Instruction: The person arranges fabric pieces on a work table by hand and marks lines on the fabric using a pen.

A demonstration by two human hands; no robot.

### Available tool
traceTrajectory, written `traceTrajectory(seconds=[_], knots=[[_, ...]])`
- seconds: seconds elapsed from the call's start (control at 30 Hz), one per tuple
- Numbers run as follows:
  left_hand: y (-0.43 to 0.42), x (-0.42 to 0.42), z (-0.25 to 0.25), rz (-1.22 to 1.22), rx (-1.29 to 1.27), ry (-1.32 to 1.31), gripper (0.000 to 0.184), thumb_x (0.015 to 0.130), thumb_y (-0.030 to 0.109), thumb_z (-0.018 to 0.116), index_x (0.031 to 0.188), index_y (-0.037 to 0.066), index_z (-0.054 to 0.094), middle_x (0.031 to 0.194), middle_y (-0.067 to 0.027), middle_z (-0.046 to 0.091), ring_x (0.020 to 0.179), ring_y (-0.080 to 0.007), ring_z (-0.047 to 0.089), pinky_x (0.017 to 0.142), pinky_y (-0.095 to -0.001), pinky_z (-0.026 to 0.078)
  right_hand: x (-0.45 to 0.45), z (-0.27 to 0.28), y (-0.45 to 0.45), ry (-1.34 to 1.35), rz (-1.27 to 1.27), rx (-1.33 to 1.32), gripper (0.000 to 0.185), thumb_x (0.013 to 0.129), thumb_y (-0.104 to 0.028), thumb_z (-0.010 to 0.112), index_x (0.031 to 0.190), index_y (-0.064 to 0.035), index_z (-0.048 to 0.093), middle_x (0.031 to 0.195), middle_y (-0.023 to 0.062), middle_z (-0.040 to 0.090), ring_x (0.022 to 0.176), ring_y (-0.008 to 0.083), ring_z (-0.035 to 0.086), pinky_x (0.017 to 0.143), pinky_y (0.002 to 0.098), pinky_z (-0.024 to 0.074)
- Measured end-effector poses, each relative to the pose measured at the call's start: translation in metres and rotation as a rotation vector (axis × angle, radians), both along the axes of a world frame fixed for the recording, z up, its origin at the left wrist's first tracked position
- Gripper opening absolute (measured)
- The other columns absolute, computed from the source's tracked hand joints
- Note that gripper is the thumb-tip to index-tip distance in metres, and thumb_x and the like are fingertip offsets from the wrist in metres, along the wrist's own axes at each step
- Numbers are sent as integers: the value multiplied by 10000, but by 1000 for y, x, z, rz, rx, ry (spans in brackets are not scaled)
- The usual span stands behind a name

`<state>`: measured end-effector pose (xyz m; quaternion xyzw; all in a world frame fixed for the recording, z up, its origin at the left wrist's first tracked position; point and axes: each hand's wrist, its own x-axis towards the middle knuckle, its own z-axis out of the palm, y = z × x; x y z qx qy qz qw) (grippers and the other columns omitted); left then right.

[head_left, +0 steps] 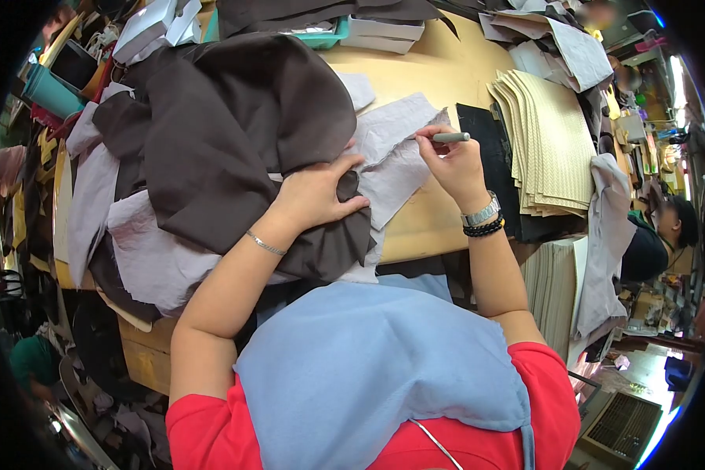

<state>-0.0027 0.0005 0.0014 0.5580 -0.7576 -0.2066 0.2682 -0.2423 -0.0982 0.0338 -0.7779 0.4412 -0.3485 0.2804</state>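
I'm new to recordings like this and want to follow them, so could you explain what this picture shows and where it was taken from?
There is no machine here: a person works with two bare hands. The single picture comes from a camera worn on their head, looking forward and down, so their arms reach away from you.

On the smooth yellowish tabletop lie a large, rumpled dark brown sheet of material and pale grey-lilac cloth pieces. To the right is a fanned stack of textured cream sheets.

The left hand rests on the brown material, thumb and forefinger spread. The right hand holds a slim grey pen-shaped tool above the pale cloth.
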Motion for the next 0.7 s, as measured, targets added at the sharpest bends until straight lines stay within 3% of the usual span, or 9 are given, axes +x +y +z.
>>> traceTrajectory(seconds=[0.07, 0.17, 0.27, 0.33, 0.4, 0.47, 0.6, 0.7], knots=[[-1, -4, 10, 9, 123, 2, 572, 759, 393, 780, 1236, 142, 588, 1433, -106, 489, 1234, -333, 531, 1019, -408, 440, -4, 3, -4, -28, -40, 48, 117, 898, -115, 693, 932, -4, 708, 775, 59, 715, 744, 86, 688, 671, 240, 551], [-14, -21, 38, 27, 233, -124, 563, 759, 352, 784, 1235, 121, 591, 1410, -143, 507, 1199, -341, 563, 1012, -415, 446, -5, -12, -5, -367, -61, 192, 175, 955, -142, 651, 1041, 11, 643, 872, 61, 712, 773, 102, 683, 688, 244, 556], [-46, -37, 17, -51, -224, -21, 557, 753, 318, 790, 1217, 78, 597, 1370, -175, 536, 1208, -343, 560, 1001, -422, 456, -10, -32, -8, -573, -35, 316, 173, 963, -97, 631, 1094, 5, 583, 970, 103, 708, 838, 143, 695, 733, 256, 565], [-66, -40, 4, -73, -146, 26, 568, 734, 314, 801, 1195, 41, 611, 1361, -169, 551, 1285, -343, 496, 1048, -438, 423, -8, -37, -3, -621, -48, 342, 157, 955, -73, 634, 1084, 1, 583, 976, 110, 706, 859, 151, 696, 750, 257, 568], [-74, -36, -8, -82, -113, -63, 604, 718, 320, 814, 1211, 35, 614, 1384, -170, 537, 1335, -352, 446, 1085, -447, 391, -8, -36, 2, -606, -44, 352, 149, 953, -42, 626, 1086, 10, 581, 997, 115, 695, 885, 157, 691, 767, 260, 574], [-81, -36, -31, -72, -118, 89, 668, 703, 339, 827, 1260, 46, 602, 1430, -172, 498, 1390, -371, 370, 1119, -455, 351, -6, -38, 6, -648, -10, 328, 149, 956, -36, 619, 1092, 14, 581, 1010, 116, 689, 901, 158, 687, 782, 265, 574], [-78, -35, -26, -74, 25, 196, 760, 686, 376, 842, 1326, 61, 578, 1509, -185, 407, 1463, -408, 226, 1160, -461, 296, -2, -33, 9, -460, 77, 223, 112, 965, -40, 607, 1058, 22, 600, 984, 81, 675, 894, 135, 677, 779, 261, 568], [-78, -36, -29, -71, 39, 203, 764, 691, 383, 840, 1330, 59, 577, 1529, -196, 372, 1471, -410, 200, 1165, -463, 286, 1, -31, 7, -316, 97, 135, 113, 946, -40, 631, 1040, 14, 601, 952, 71, 677, 848, 127, 678, 729, 263, 559]])
